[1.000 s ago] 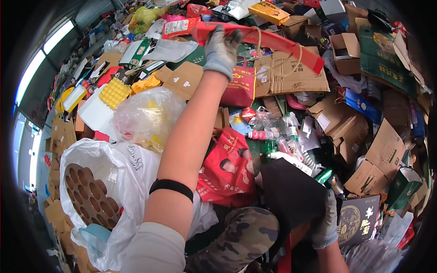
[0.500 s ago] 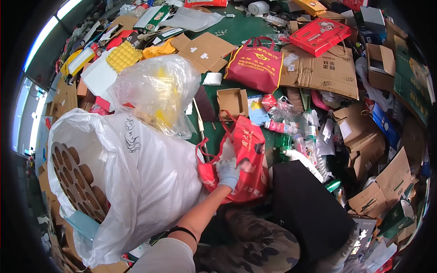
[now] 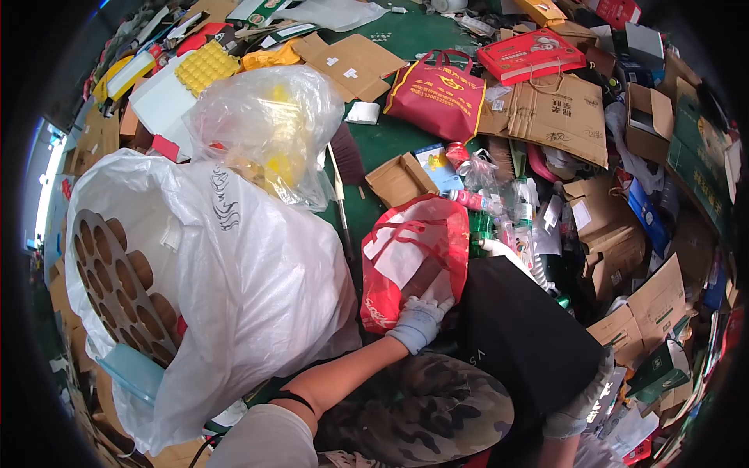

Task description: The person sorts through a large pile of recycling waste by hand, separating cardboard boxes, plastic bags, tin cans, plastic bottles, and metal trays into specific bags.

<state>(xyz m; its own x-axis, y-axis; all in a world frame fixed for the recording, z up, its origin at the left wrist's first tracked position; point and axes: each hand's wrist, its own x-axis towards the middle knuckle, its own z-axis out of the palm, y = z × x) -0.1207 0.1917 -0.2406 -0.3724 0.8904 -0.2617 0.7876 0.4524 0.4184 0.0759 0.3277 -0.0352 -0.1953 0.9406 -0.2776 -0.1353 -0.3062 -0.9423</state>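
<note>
My left hand [image 3: 420, 323], in a light grey-blue glove, has its fingers at the near rim of a red bag [image 3: 376, 305]. The bag's mouth faces me, with red handles and pale sheet-like material showing inside. To the lower right, my gloved right hand [image 3: 579, 402] is closed at the edge of a large black flat-sided thing [image 3: 519, 335] with small pale lettering. That black thing leans beside my camouflage-clad leg [image 3: 425, 413]. A big white sack [image 3: 265, 273] stands left of the red bag, holding a brown tray [image 3: 117, 285] with round holes.
Beyond the red bag lie a small open cardboard box [image 3: 402, 179] and a maroon tote bag [image 3: 437, 97]. Plastic bottles [image 3: 507, 226] are heaped to the right, near flattened cardboard [image 3: 558, 117]. A clear plastic bag [image 3: 269, 129] with yellow pieces rests behind the white sack.
The red bag has turned so its mouth faces up towards me. My left hand has moved right and down to its near rim. The small cardboard box has tilted.
</note>
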